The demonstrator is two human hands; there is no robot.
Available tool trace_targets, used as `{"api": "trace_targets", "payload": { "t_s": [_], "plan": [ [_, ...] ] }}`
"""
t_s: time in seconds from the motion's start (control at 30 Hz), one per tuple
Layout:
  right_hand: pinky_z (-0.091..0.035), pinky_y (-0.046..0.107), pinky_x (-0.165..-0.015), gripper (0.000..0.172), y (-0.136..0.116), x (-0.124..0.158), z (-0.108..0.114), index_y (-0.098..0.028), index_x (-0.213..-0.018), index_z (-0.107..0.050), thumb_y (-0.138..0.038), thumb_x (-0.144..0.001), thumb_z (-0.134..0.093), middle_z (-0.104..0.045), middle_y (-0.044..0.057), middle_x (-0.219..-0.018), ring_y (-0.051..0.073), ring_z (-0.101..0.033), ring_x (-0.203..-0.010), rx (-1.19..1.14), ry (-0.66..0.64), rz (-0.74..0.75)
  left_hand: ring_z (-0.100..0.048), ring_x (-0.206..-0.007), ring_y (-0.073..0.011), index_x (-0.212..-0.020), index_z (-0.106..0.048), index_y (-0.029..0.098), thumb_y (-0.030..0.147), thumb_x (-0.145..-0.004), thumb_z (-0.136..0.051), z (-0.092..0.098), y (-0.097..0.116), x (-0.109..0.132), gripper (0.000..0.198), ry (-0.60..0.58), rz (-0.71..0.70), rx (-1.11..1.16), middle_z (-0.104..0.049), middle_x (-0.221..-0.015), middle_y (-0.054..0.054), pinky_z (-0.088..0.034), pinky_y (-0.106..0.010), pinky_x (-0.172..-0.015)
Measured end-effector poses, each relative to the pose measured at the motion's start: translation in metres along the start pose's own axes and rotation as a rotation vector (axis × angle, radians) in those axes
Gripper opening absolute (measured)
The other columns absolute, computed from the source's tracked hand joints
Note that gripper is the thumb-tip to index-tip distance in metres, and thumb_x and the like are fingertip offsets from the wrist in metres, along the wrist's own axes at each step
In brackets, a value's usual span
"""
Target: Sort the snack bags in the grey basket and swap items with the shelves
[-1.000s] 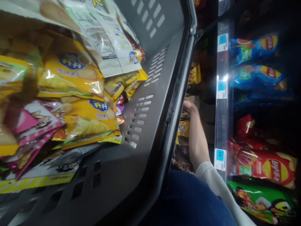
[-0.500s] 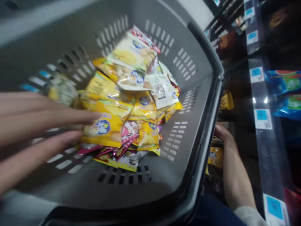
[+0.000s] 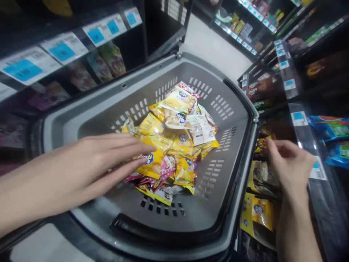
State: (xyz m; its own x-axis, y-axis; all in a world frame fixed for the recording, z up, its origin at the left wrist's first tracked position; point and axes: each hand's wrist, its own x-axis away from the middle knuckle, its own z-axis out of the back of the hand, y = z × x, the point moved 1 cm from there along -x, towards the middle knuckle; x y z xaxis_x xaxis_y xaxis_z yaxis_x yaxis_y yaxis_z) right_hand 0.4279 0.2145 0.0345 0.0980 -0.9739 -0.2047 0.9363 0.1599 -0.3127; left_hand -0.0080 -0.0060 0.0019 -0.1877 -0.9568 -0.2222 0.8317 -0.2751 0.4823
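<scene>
A grey plastic shopping basket (image 3: 174, 69) fills the middle of the view and holds a heap of snack packets (image 3: 177, 123), mostly yellow, with pink and white ones underneath. My left hand (image 3: 89, 163) reaches in from the left with its fingers stretched out, the tips resting on a yellow packet (image 3: 151, 163) at the near side of the heap. To the right of the basket, my right hand (image 3: 291, 163) hovers at a low shelf, fingers loosely bent and apart, with nothing in them. It is just above yellow packets on that shelf (image 3: 259, 211).
Shelves line both sides. The left shelf rail carries blue price labels (image 3: 62, 51) with snack bags (image 3: 111, 58) behind it. Blue chip bags (image 3: 332, 127) lie on the right shelf. A pale floor aisle (image 3: 212, 47) runs beyond the basket.
The view has swung up and left from the right shelf to the whole basket. My left hand has come in over the packets. My right hand has drawn back from deep in the low shelf.
</scene>
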Motion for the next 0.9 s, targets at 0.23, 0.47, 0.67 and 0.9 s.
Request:
{"api": "trace_targets", "payload": {
  "t_s": [0.23, 0.47, 0.67, 0.9],
  "plan": [
    [-0.06, 0.037, -0.096, 0.037, -0.137, -0.028, -0.038, -0.019, -0.124, -0.073, -0.024, -0.088, -0.077, -0.076, 0.009, -0.121, 0.025, -0.074, -0.106, -0.043, -0.265, 0.905, -0.07, -0.118, -0.0155, -0.138, -0.065, 0.028, 0.037, -0.112, -0.043, 0.01, 0.008, -0.007, 0.036, -0.069, -0.075, -0.078, -0.07, -0.136, 0.003, -0.05, -0.027, -0.105],
    [-0.05, 0.05, -0.119, 0.105, -0.149, -0.04, -0.083, -0.022, -0.168, -0.034, -0.019, -0.076, -0.084, -0.028, 0.022, -0.172, 0.041, -0.053, -0.145, 0.395, -0.913, 0.743, -0.071, -0.115, -0.0241, -0.134, -0.069, 0.029, 0.042, -0.109, -0.045, 0.011, 0.013, -0.009, 0.037, -0.121, -0.014, 0.009, -0.073, -0.131, 0.0, -0.053, -0.034, -0.103],
    [-0.06, 0.043, -0.103, 0.093, -0.148, -0.027, -0.078, -0.033, -0.16, -0.049, -0.022, -0.076, -0.086, -0.012, 0.016, -0.178, 0.037, -0.072, -0.121, 0.471, -0.966, 0.865, -0.068, -0.117, -0.0219, -0.135, -0.065, 0.027, 0.044, -0.11, -0.045, 0.014, 0.015, -0.01, 0.036, -0.182, 0.026, 0.058, -0.071, -0.132, -0.001, -0.047, -0.032, -0.109],
    [-0.062, 0.033, -0.077, 0.051, -0.138, -0.022, -0.082, -0.024, -0.121, -0.081, -0.008, -0.073, -0.079, -0.032, 0.012, -0.173, 0.017, -0.076, -0.078, 0.372, -1.014, 0.969, -0.067, -0.113, -0.0197, -0.132, -0.065, 0.026, 0.042, -0.111, -0.044, 0.016, 0.017, -0.013, 0.033, -0.222, 0.042, 0.075, -0.071, -0.126, -0.001, -0.044, -0.031, -0.106]
  ]
}}
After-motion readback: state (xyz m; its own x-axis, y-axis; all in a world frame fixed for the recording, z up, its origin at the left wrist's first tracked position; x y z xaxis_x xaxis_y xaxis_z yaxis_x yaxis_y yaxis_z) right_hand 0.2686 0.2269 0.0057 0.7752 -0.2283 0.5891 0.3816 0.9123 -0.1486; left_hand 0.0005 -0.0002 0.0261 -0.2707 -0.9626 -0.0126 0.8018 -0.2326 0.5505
